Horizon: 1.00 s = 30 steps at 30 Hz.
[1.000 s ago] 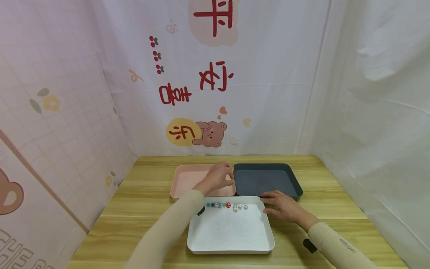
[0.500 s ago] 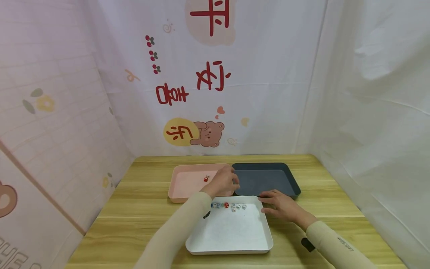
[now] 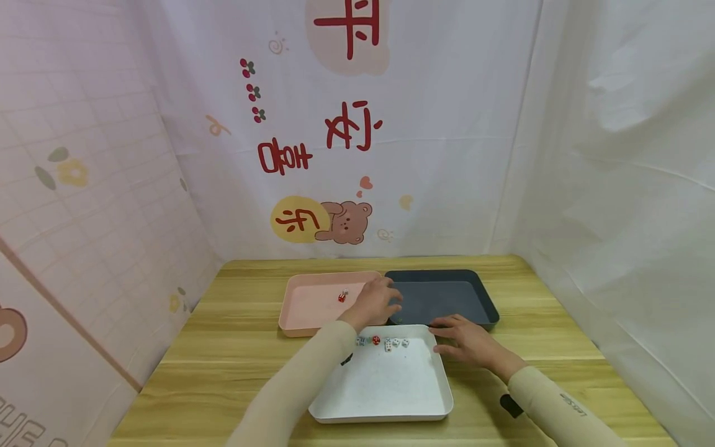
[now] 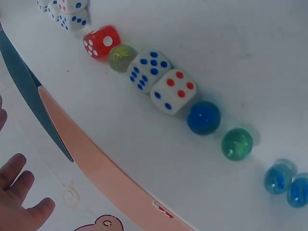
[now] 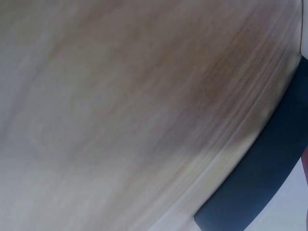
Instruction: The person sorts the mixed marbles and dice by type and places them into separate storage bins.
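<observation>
My left hand (image 3: 375, 302) hangs over the border between the pink tray (image 3: 301, 331) and the dark grey tray (image 3: 447, 276). In the left wrist view its fingers (image 4: 21, 178) are spread, with nothing seen between them. A small greenish spot, too small to identify, lies at the dark tray's near left corner. Inside the white tray (image 3: 391, 385), a row holds white dice (image 4: 174, 91), a red die (image 4: 101, 42) and several glass marbles (image 4: 204, 118). My right hand (image 3: 468, 343) rests at that tray's far right corner, fingers loosely extended.
A red die (image 3: 342, 297) and a pale one beside it lie in the pink tray. All three trays stand on a wood-grain table (image 3: 234, 366). Printed white cloth (image 3: 447, 155) hangs behind and at both sides.
My left hand has moved right, from above the pink tray to the dark tray's left edge. This uncovers the dice in the pink tray. My right hand stays in place.
</observation>
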### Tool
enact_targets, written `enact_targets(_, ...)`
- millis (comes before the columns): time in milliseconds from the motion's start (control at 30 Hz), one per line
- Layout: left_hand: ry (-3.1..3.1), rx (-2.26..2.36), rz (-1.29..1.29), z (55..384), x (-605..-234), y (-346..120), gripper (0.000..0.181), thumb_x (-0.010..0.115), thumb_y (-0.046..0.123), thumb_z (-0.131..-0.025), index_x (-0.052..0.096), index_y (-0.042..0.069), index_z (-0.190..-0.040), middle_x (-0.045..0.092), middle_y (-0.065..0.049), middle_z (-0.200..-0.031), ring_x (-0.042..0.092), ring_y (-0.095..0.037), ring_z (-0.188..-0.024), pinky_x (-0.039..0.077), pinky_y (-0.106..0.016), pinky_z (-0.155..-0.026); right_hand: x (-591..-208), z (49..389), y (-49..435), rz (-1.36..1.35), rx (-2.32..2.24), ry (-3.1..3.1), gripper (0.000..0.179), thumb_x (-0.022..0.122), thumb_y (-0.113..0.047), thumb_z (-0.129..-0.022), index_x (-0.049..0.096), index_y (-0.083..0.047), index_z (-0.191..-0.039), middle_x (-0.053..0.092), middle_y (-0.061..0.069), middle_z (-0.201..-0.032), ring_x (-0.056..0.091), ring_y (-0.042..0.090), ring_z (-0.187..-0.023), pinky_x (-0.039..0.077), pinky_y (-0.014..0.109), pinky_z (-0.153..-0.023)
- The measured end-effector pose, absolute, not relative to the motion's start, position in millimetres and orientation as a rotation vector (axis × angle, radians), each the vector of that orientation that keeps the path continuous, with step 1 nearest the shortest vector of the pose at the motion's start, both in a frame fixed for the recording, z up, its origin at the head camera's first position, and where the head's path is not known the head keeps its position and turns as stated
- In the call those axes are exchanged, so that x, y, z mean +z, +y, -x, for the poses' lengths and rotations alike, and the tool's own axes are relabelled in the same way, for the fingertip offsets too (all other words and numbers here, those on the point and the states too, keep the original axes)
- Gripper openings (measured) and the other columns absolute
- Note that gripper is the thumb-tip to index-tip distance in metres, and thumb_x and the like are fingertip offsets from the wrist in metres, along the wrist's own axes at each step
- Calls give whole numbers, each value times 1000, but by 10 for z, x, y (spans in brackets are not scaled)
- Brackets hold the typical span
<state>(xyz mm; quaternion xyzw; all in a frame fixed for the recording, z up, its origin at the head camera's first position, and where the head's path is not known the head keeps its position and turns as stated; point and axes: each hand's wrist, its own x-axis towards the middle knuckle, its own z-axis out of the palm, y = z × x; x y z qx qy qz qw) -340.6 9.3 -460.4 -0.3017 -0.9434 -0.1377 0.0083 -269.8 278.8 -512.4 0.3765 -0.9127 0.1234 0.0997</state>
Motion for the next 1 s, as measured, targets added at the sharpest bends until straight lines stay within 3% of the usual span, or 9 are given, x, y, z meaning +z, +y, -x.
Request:
enact_targets(433,-2914,-431,977,3492,-4579,-84,30,72,35,-91,75,20,-116,55,-3,-136,43,-19,-130,35,-38,-110,-5108,2677,2774,-1118,372,-2669,49,65,-42,-94,68,-4,-126,62,11,-129,55,32,-116,50,49,-90)
enact_targets(667,-2925,-507,994,3454,-4544,-161,28,74,33,-90,75,19,-115,54,-6,-136,44,-20,-128,36,-38,-108,-5114,2671,2775,-1121,370,-2655,49,65,-42,-94,69,-4,-125,62,11,-128,56,31,-115,51,49,-89)
enact_targets(1000,-2915,-517,1058,3410,-4519,-246,25,74,26,-90,75,20,-113,53,-2,-121,48,-16,-108,44,-33,-92,-5111,2674,2771,-1111,382,-2676,49,65,-41,-94,68,-4,-127,62,10,-130,55,30,-117,50,48,-91)
